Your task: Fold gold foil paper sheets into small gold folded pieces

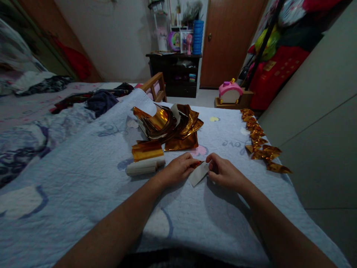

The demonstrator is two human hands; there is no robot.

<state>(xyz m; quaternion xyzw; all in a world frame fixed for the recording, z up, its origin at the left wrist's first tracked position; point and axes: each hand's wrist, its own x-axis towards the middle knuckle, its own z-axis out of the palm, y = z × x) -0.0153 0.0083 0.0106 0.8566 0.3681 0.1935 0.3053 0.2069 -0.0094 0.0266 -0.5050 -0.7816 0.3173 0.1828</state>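
Note:
Between my two hands is a small sheet of foil paper (199,175), pale on its back, with a bit of gold showing at its upper edge. The fingers of my left hand (180,168) are closed on its left side. My right hand (221,169) pinches its right edge between thumb and fingers. Beyond them lies a fanned, curled stack of gold foil sheets (160,119). A pale paper roll (145,166) and a gold foil piece (147,150) rest left of my left hand. Folded gold foil pieces (258,132) form a line at the right edge.
A light blue patterned cloth (92,193) covers the surface under my hands. Dark clothes (102,101) lie at the left. Past the far edge stand a wooden chair (157,89), a dark cabinet (174,76) and a pink toy (230,91). A pale panel (320,141) borders the right side.

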